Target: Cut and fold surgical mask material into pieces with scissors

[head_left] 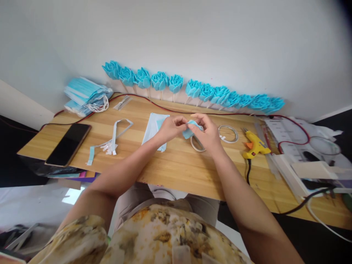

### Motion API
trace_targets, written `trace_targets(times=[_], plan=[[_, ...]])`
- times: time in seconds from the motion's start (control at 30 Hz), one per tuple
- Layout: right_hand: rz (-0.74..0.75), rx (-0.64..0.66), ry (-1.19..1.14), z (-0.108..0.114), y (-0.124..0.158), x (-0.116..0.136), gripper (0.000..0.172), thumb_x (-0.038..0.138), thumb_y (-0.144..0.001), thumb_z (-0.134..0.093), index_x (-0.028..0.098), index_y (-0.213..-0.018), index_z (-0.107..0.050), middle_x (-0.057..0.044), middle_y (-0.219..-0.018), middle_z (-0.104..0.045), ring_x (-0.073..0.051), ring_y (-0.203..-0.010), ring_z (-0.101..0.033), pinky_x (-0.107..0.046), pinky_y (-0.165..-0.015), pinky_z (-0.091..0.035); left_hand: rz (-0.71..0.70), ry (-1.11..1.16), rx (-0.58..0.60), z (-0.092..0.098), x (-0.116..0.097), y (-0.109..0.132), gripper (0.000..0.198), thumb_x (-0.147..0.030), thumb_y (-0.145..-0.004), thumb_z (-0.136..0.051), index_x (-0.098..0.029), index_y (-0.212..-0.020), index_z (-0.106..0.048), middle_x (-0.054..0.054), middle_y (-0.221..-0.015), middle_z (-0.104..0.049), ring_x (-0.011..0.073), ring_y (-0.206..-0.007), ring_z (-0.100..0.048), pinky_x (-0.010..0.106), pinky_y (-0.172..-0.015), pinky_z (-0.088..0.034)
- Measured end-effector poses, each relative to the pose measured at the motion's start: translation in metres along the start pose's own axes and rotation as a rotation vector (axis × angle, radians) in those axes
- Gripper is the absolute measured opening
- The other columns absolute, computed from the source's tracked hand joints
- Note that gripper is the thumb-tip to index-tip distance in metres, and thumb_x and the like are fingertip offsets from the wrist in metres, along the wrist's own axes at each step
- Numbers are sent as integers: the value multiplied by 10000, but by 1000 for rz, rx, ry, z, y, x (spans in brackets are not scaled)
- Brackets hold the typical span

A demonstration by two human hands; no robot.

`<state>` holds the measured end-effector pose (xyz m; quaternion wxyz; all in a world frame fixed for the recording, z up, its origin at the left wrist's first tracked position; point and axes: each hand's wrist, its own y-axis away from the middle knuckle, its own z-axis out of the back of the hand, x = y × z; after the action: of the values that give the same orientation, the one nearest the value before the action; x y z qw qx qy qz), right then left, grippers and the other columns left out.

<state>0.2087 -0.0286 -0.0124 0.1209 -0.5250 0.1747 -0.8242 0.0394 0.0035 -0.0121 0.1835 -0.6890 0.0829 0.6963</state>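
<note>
A small piece of light-blue mask fabric [188, 134] is pinched above the table between my hands. My left hand [172, 129] has its thumb and fingers closed at the piece's upper left edge. From the other side my right hand [206, 132] grips it between thumb and fingers, hiding part of it. Below my right hand lies a roll of tape [198, 146], partly covered. Flat white and blue mask sheets [150, 129] rest on the wood just left of my left hand.
Several blue fabric flowers [159, 80] on sticks lean along the wall. Bagged masks [85, 93], a phone [68, 145] and cut strips [114, 137] lie to the left. On the right are another ring-shaped roll [228, 134], a yellow glue gun [255, 144] and a white tray [291, 176].
</note>
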Motion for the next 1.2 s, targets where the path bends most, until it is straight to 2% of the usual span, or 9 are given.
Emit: trace_targets(times=[0.1, 0.27, 0.43, 0.5, 0.57, 0.7, 0.9, 1.0, 1.2], plan=[[-71, 38, -94, -1, -2, -9, 462, 320, -787, -731, 278, -1235, -625, 8, -882, -692, -165, -716, -632, -312, -665, -537, -25, 104, -13, 3, -2, -1, 133, -265, -764, -731, -149, -742, -670, -5, -715, -663, 98, -669, -565, 252, -696, -446], [-96, 45, -132, 1, -7, -18, 463, 239, -797, -682, 279, -1255, -626, -24, -992, -714, -197, -850, -682, -357, -773, -568, -21, 166, -70, 8, -8, -2, 177, -290, -725, -783, -156, -727, -667, -23, -684, -647, 79, -626, -530, 233, -656, -439], [-78, 10, -99, 5, -8, -22, 465, 235, -808, -663, 284, -1269, -642, -13, -906, -687, -185, -774, -658, -337, -688, -564, 37, 156, -164, 11, -8, -4, 82, -229, -759, -746, -156, -760, -708, -43, -587, -582, 55, -490, -424, 223, -509, -342], [-67, -1, -71, 5, -8, -22, 473, 236, -811, -665, 284, -1281, -646, -13, -905, -692, -179, -756, -653, -322, -658, -556, 62, 157, -180, 12, -7, -5, 71, -219, -763, -738, -152, -773, -716, -42, -590, -589, 54, -472, -430, 221, -484, -341], [-66, -7, -35, 5, -7, -22, 483, 240, -813, -669, 279, -1295, -651, -21, -922, -702, -178, -754, -652, -309, -631, -541, 79, 190, -179, 11, -5, -6, 72, -209, -760, -735, -145, -784, -714, -19, -667, -649, 68, -528, -516, 214, -513, -413], [-67, -10, -10, 3, -6, -19, 502, 237, -813, -663, 269, -1313, -654, -30, -929, -708, -178, -753, -649, -302, -614, -526, 111, 339, -164, 9, -2, -7, 54, -171, -772, -703, -124, -774, -676, 12, -768, -694, 109, -686, -645, 269, -704, -568], [-68, 6, -42, 1, -6, -18, 507, 234, -808, -652, 280, -1313, -659, -16, -901, -683, -158, -693, -614, -304, -609, -517, 85, 401, -93, 8, -1, -6, 46, -159, -799, -687, -122, -804, -660, 19, -788, -691, 115, -721, -656, 279, -751, -562], [-80, 13, -59, 1, -6, -18, 506, 243, -813, -651, 285, -1317, -659, -16, -898, -680, -157, -687, -607, -305, -607, -514, 42, 392, -75, 8, 0, -6, 141, -172, -761, -757, -127, -876, -689, 27, -850, -719, 120, -765, -659, 270, -755, -549], [-120, 56, -164, 2, -6, -20, 498, 304, -824, -679, 286, -1321, -664, -19, -907, -666, -185, -803, -650, -310, -643, -557, 3, 348, -118, 8, -1, -7, 126, -219, -776, -769, -131, -814, -689, 12, -794, -714, 106, -716, -647, 260, -733, -547]])
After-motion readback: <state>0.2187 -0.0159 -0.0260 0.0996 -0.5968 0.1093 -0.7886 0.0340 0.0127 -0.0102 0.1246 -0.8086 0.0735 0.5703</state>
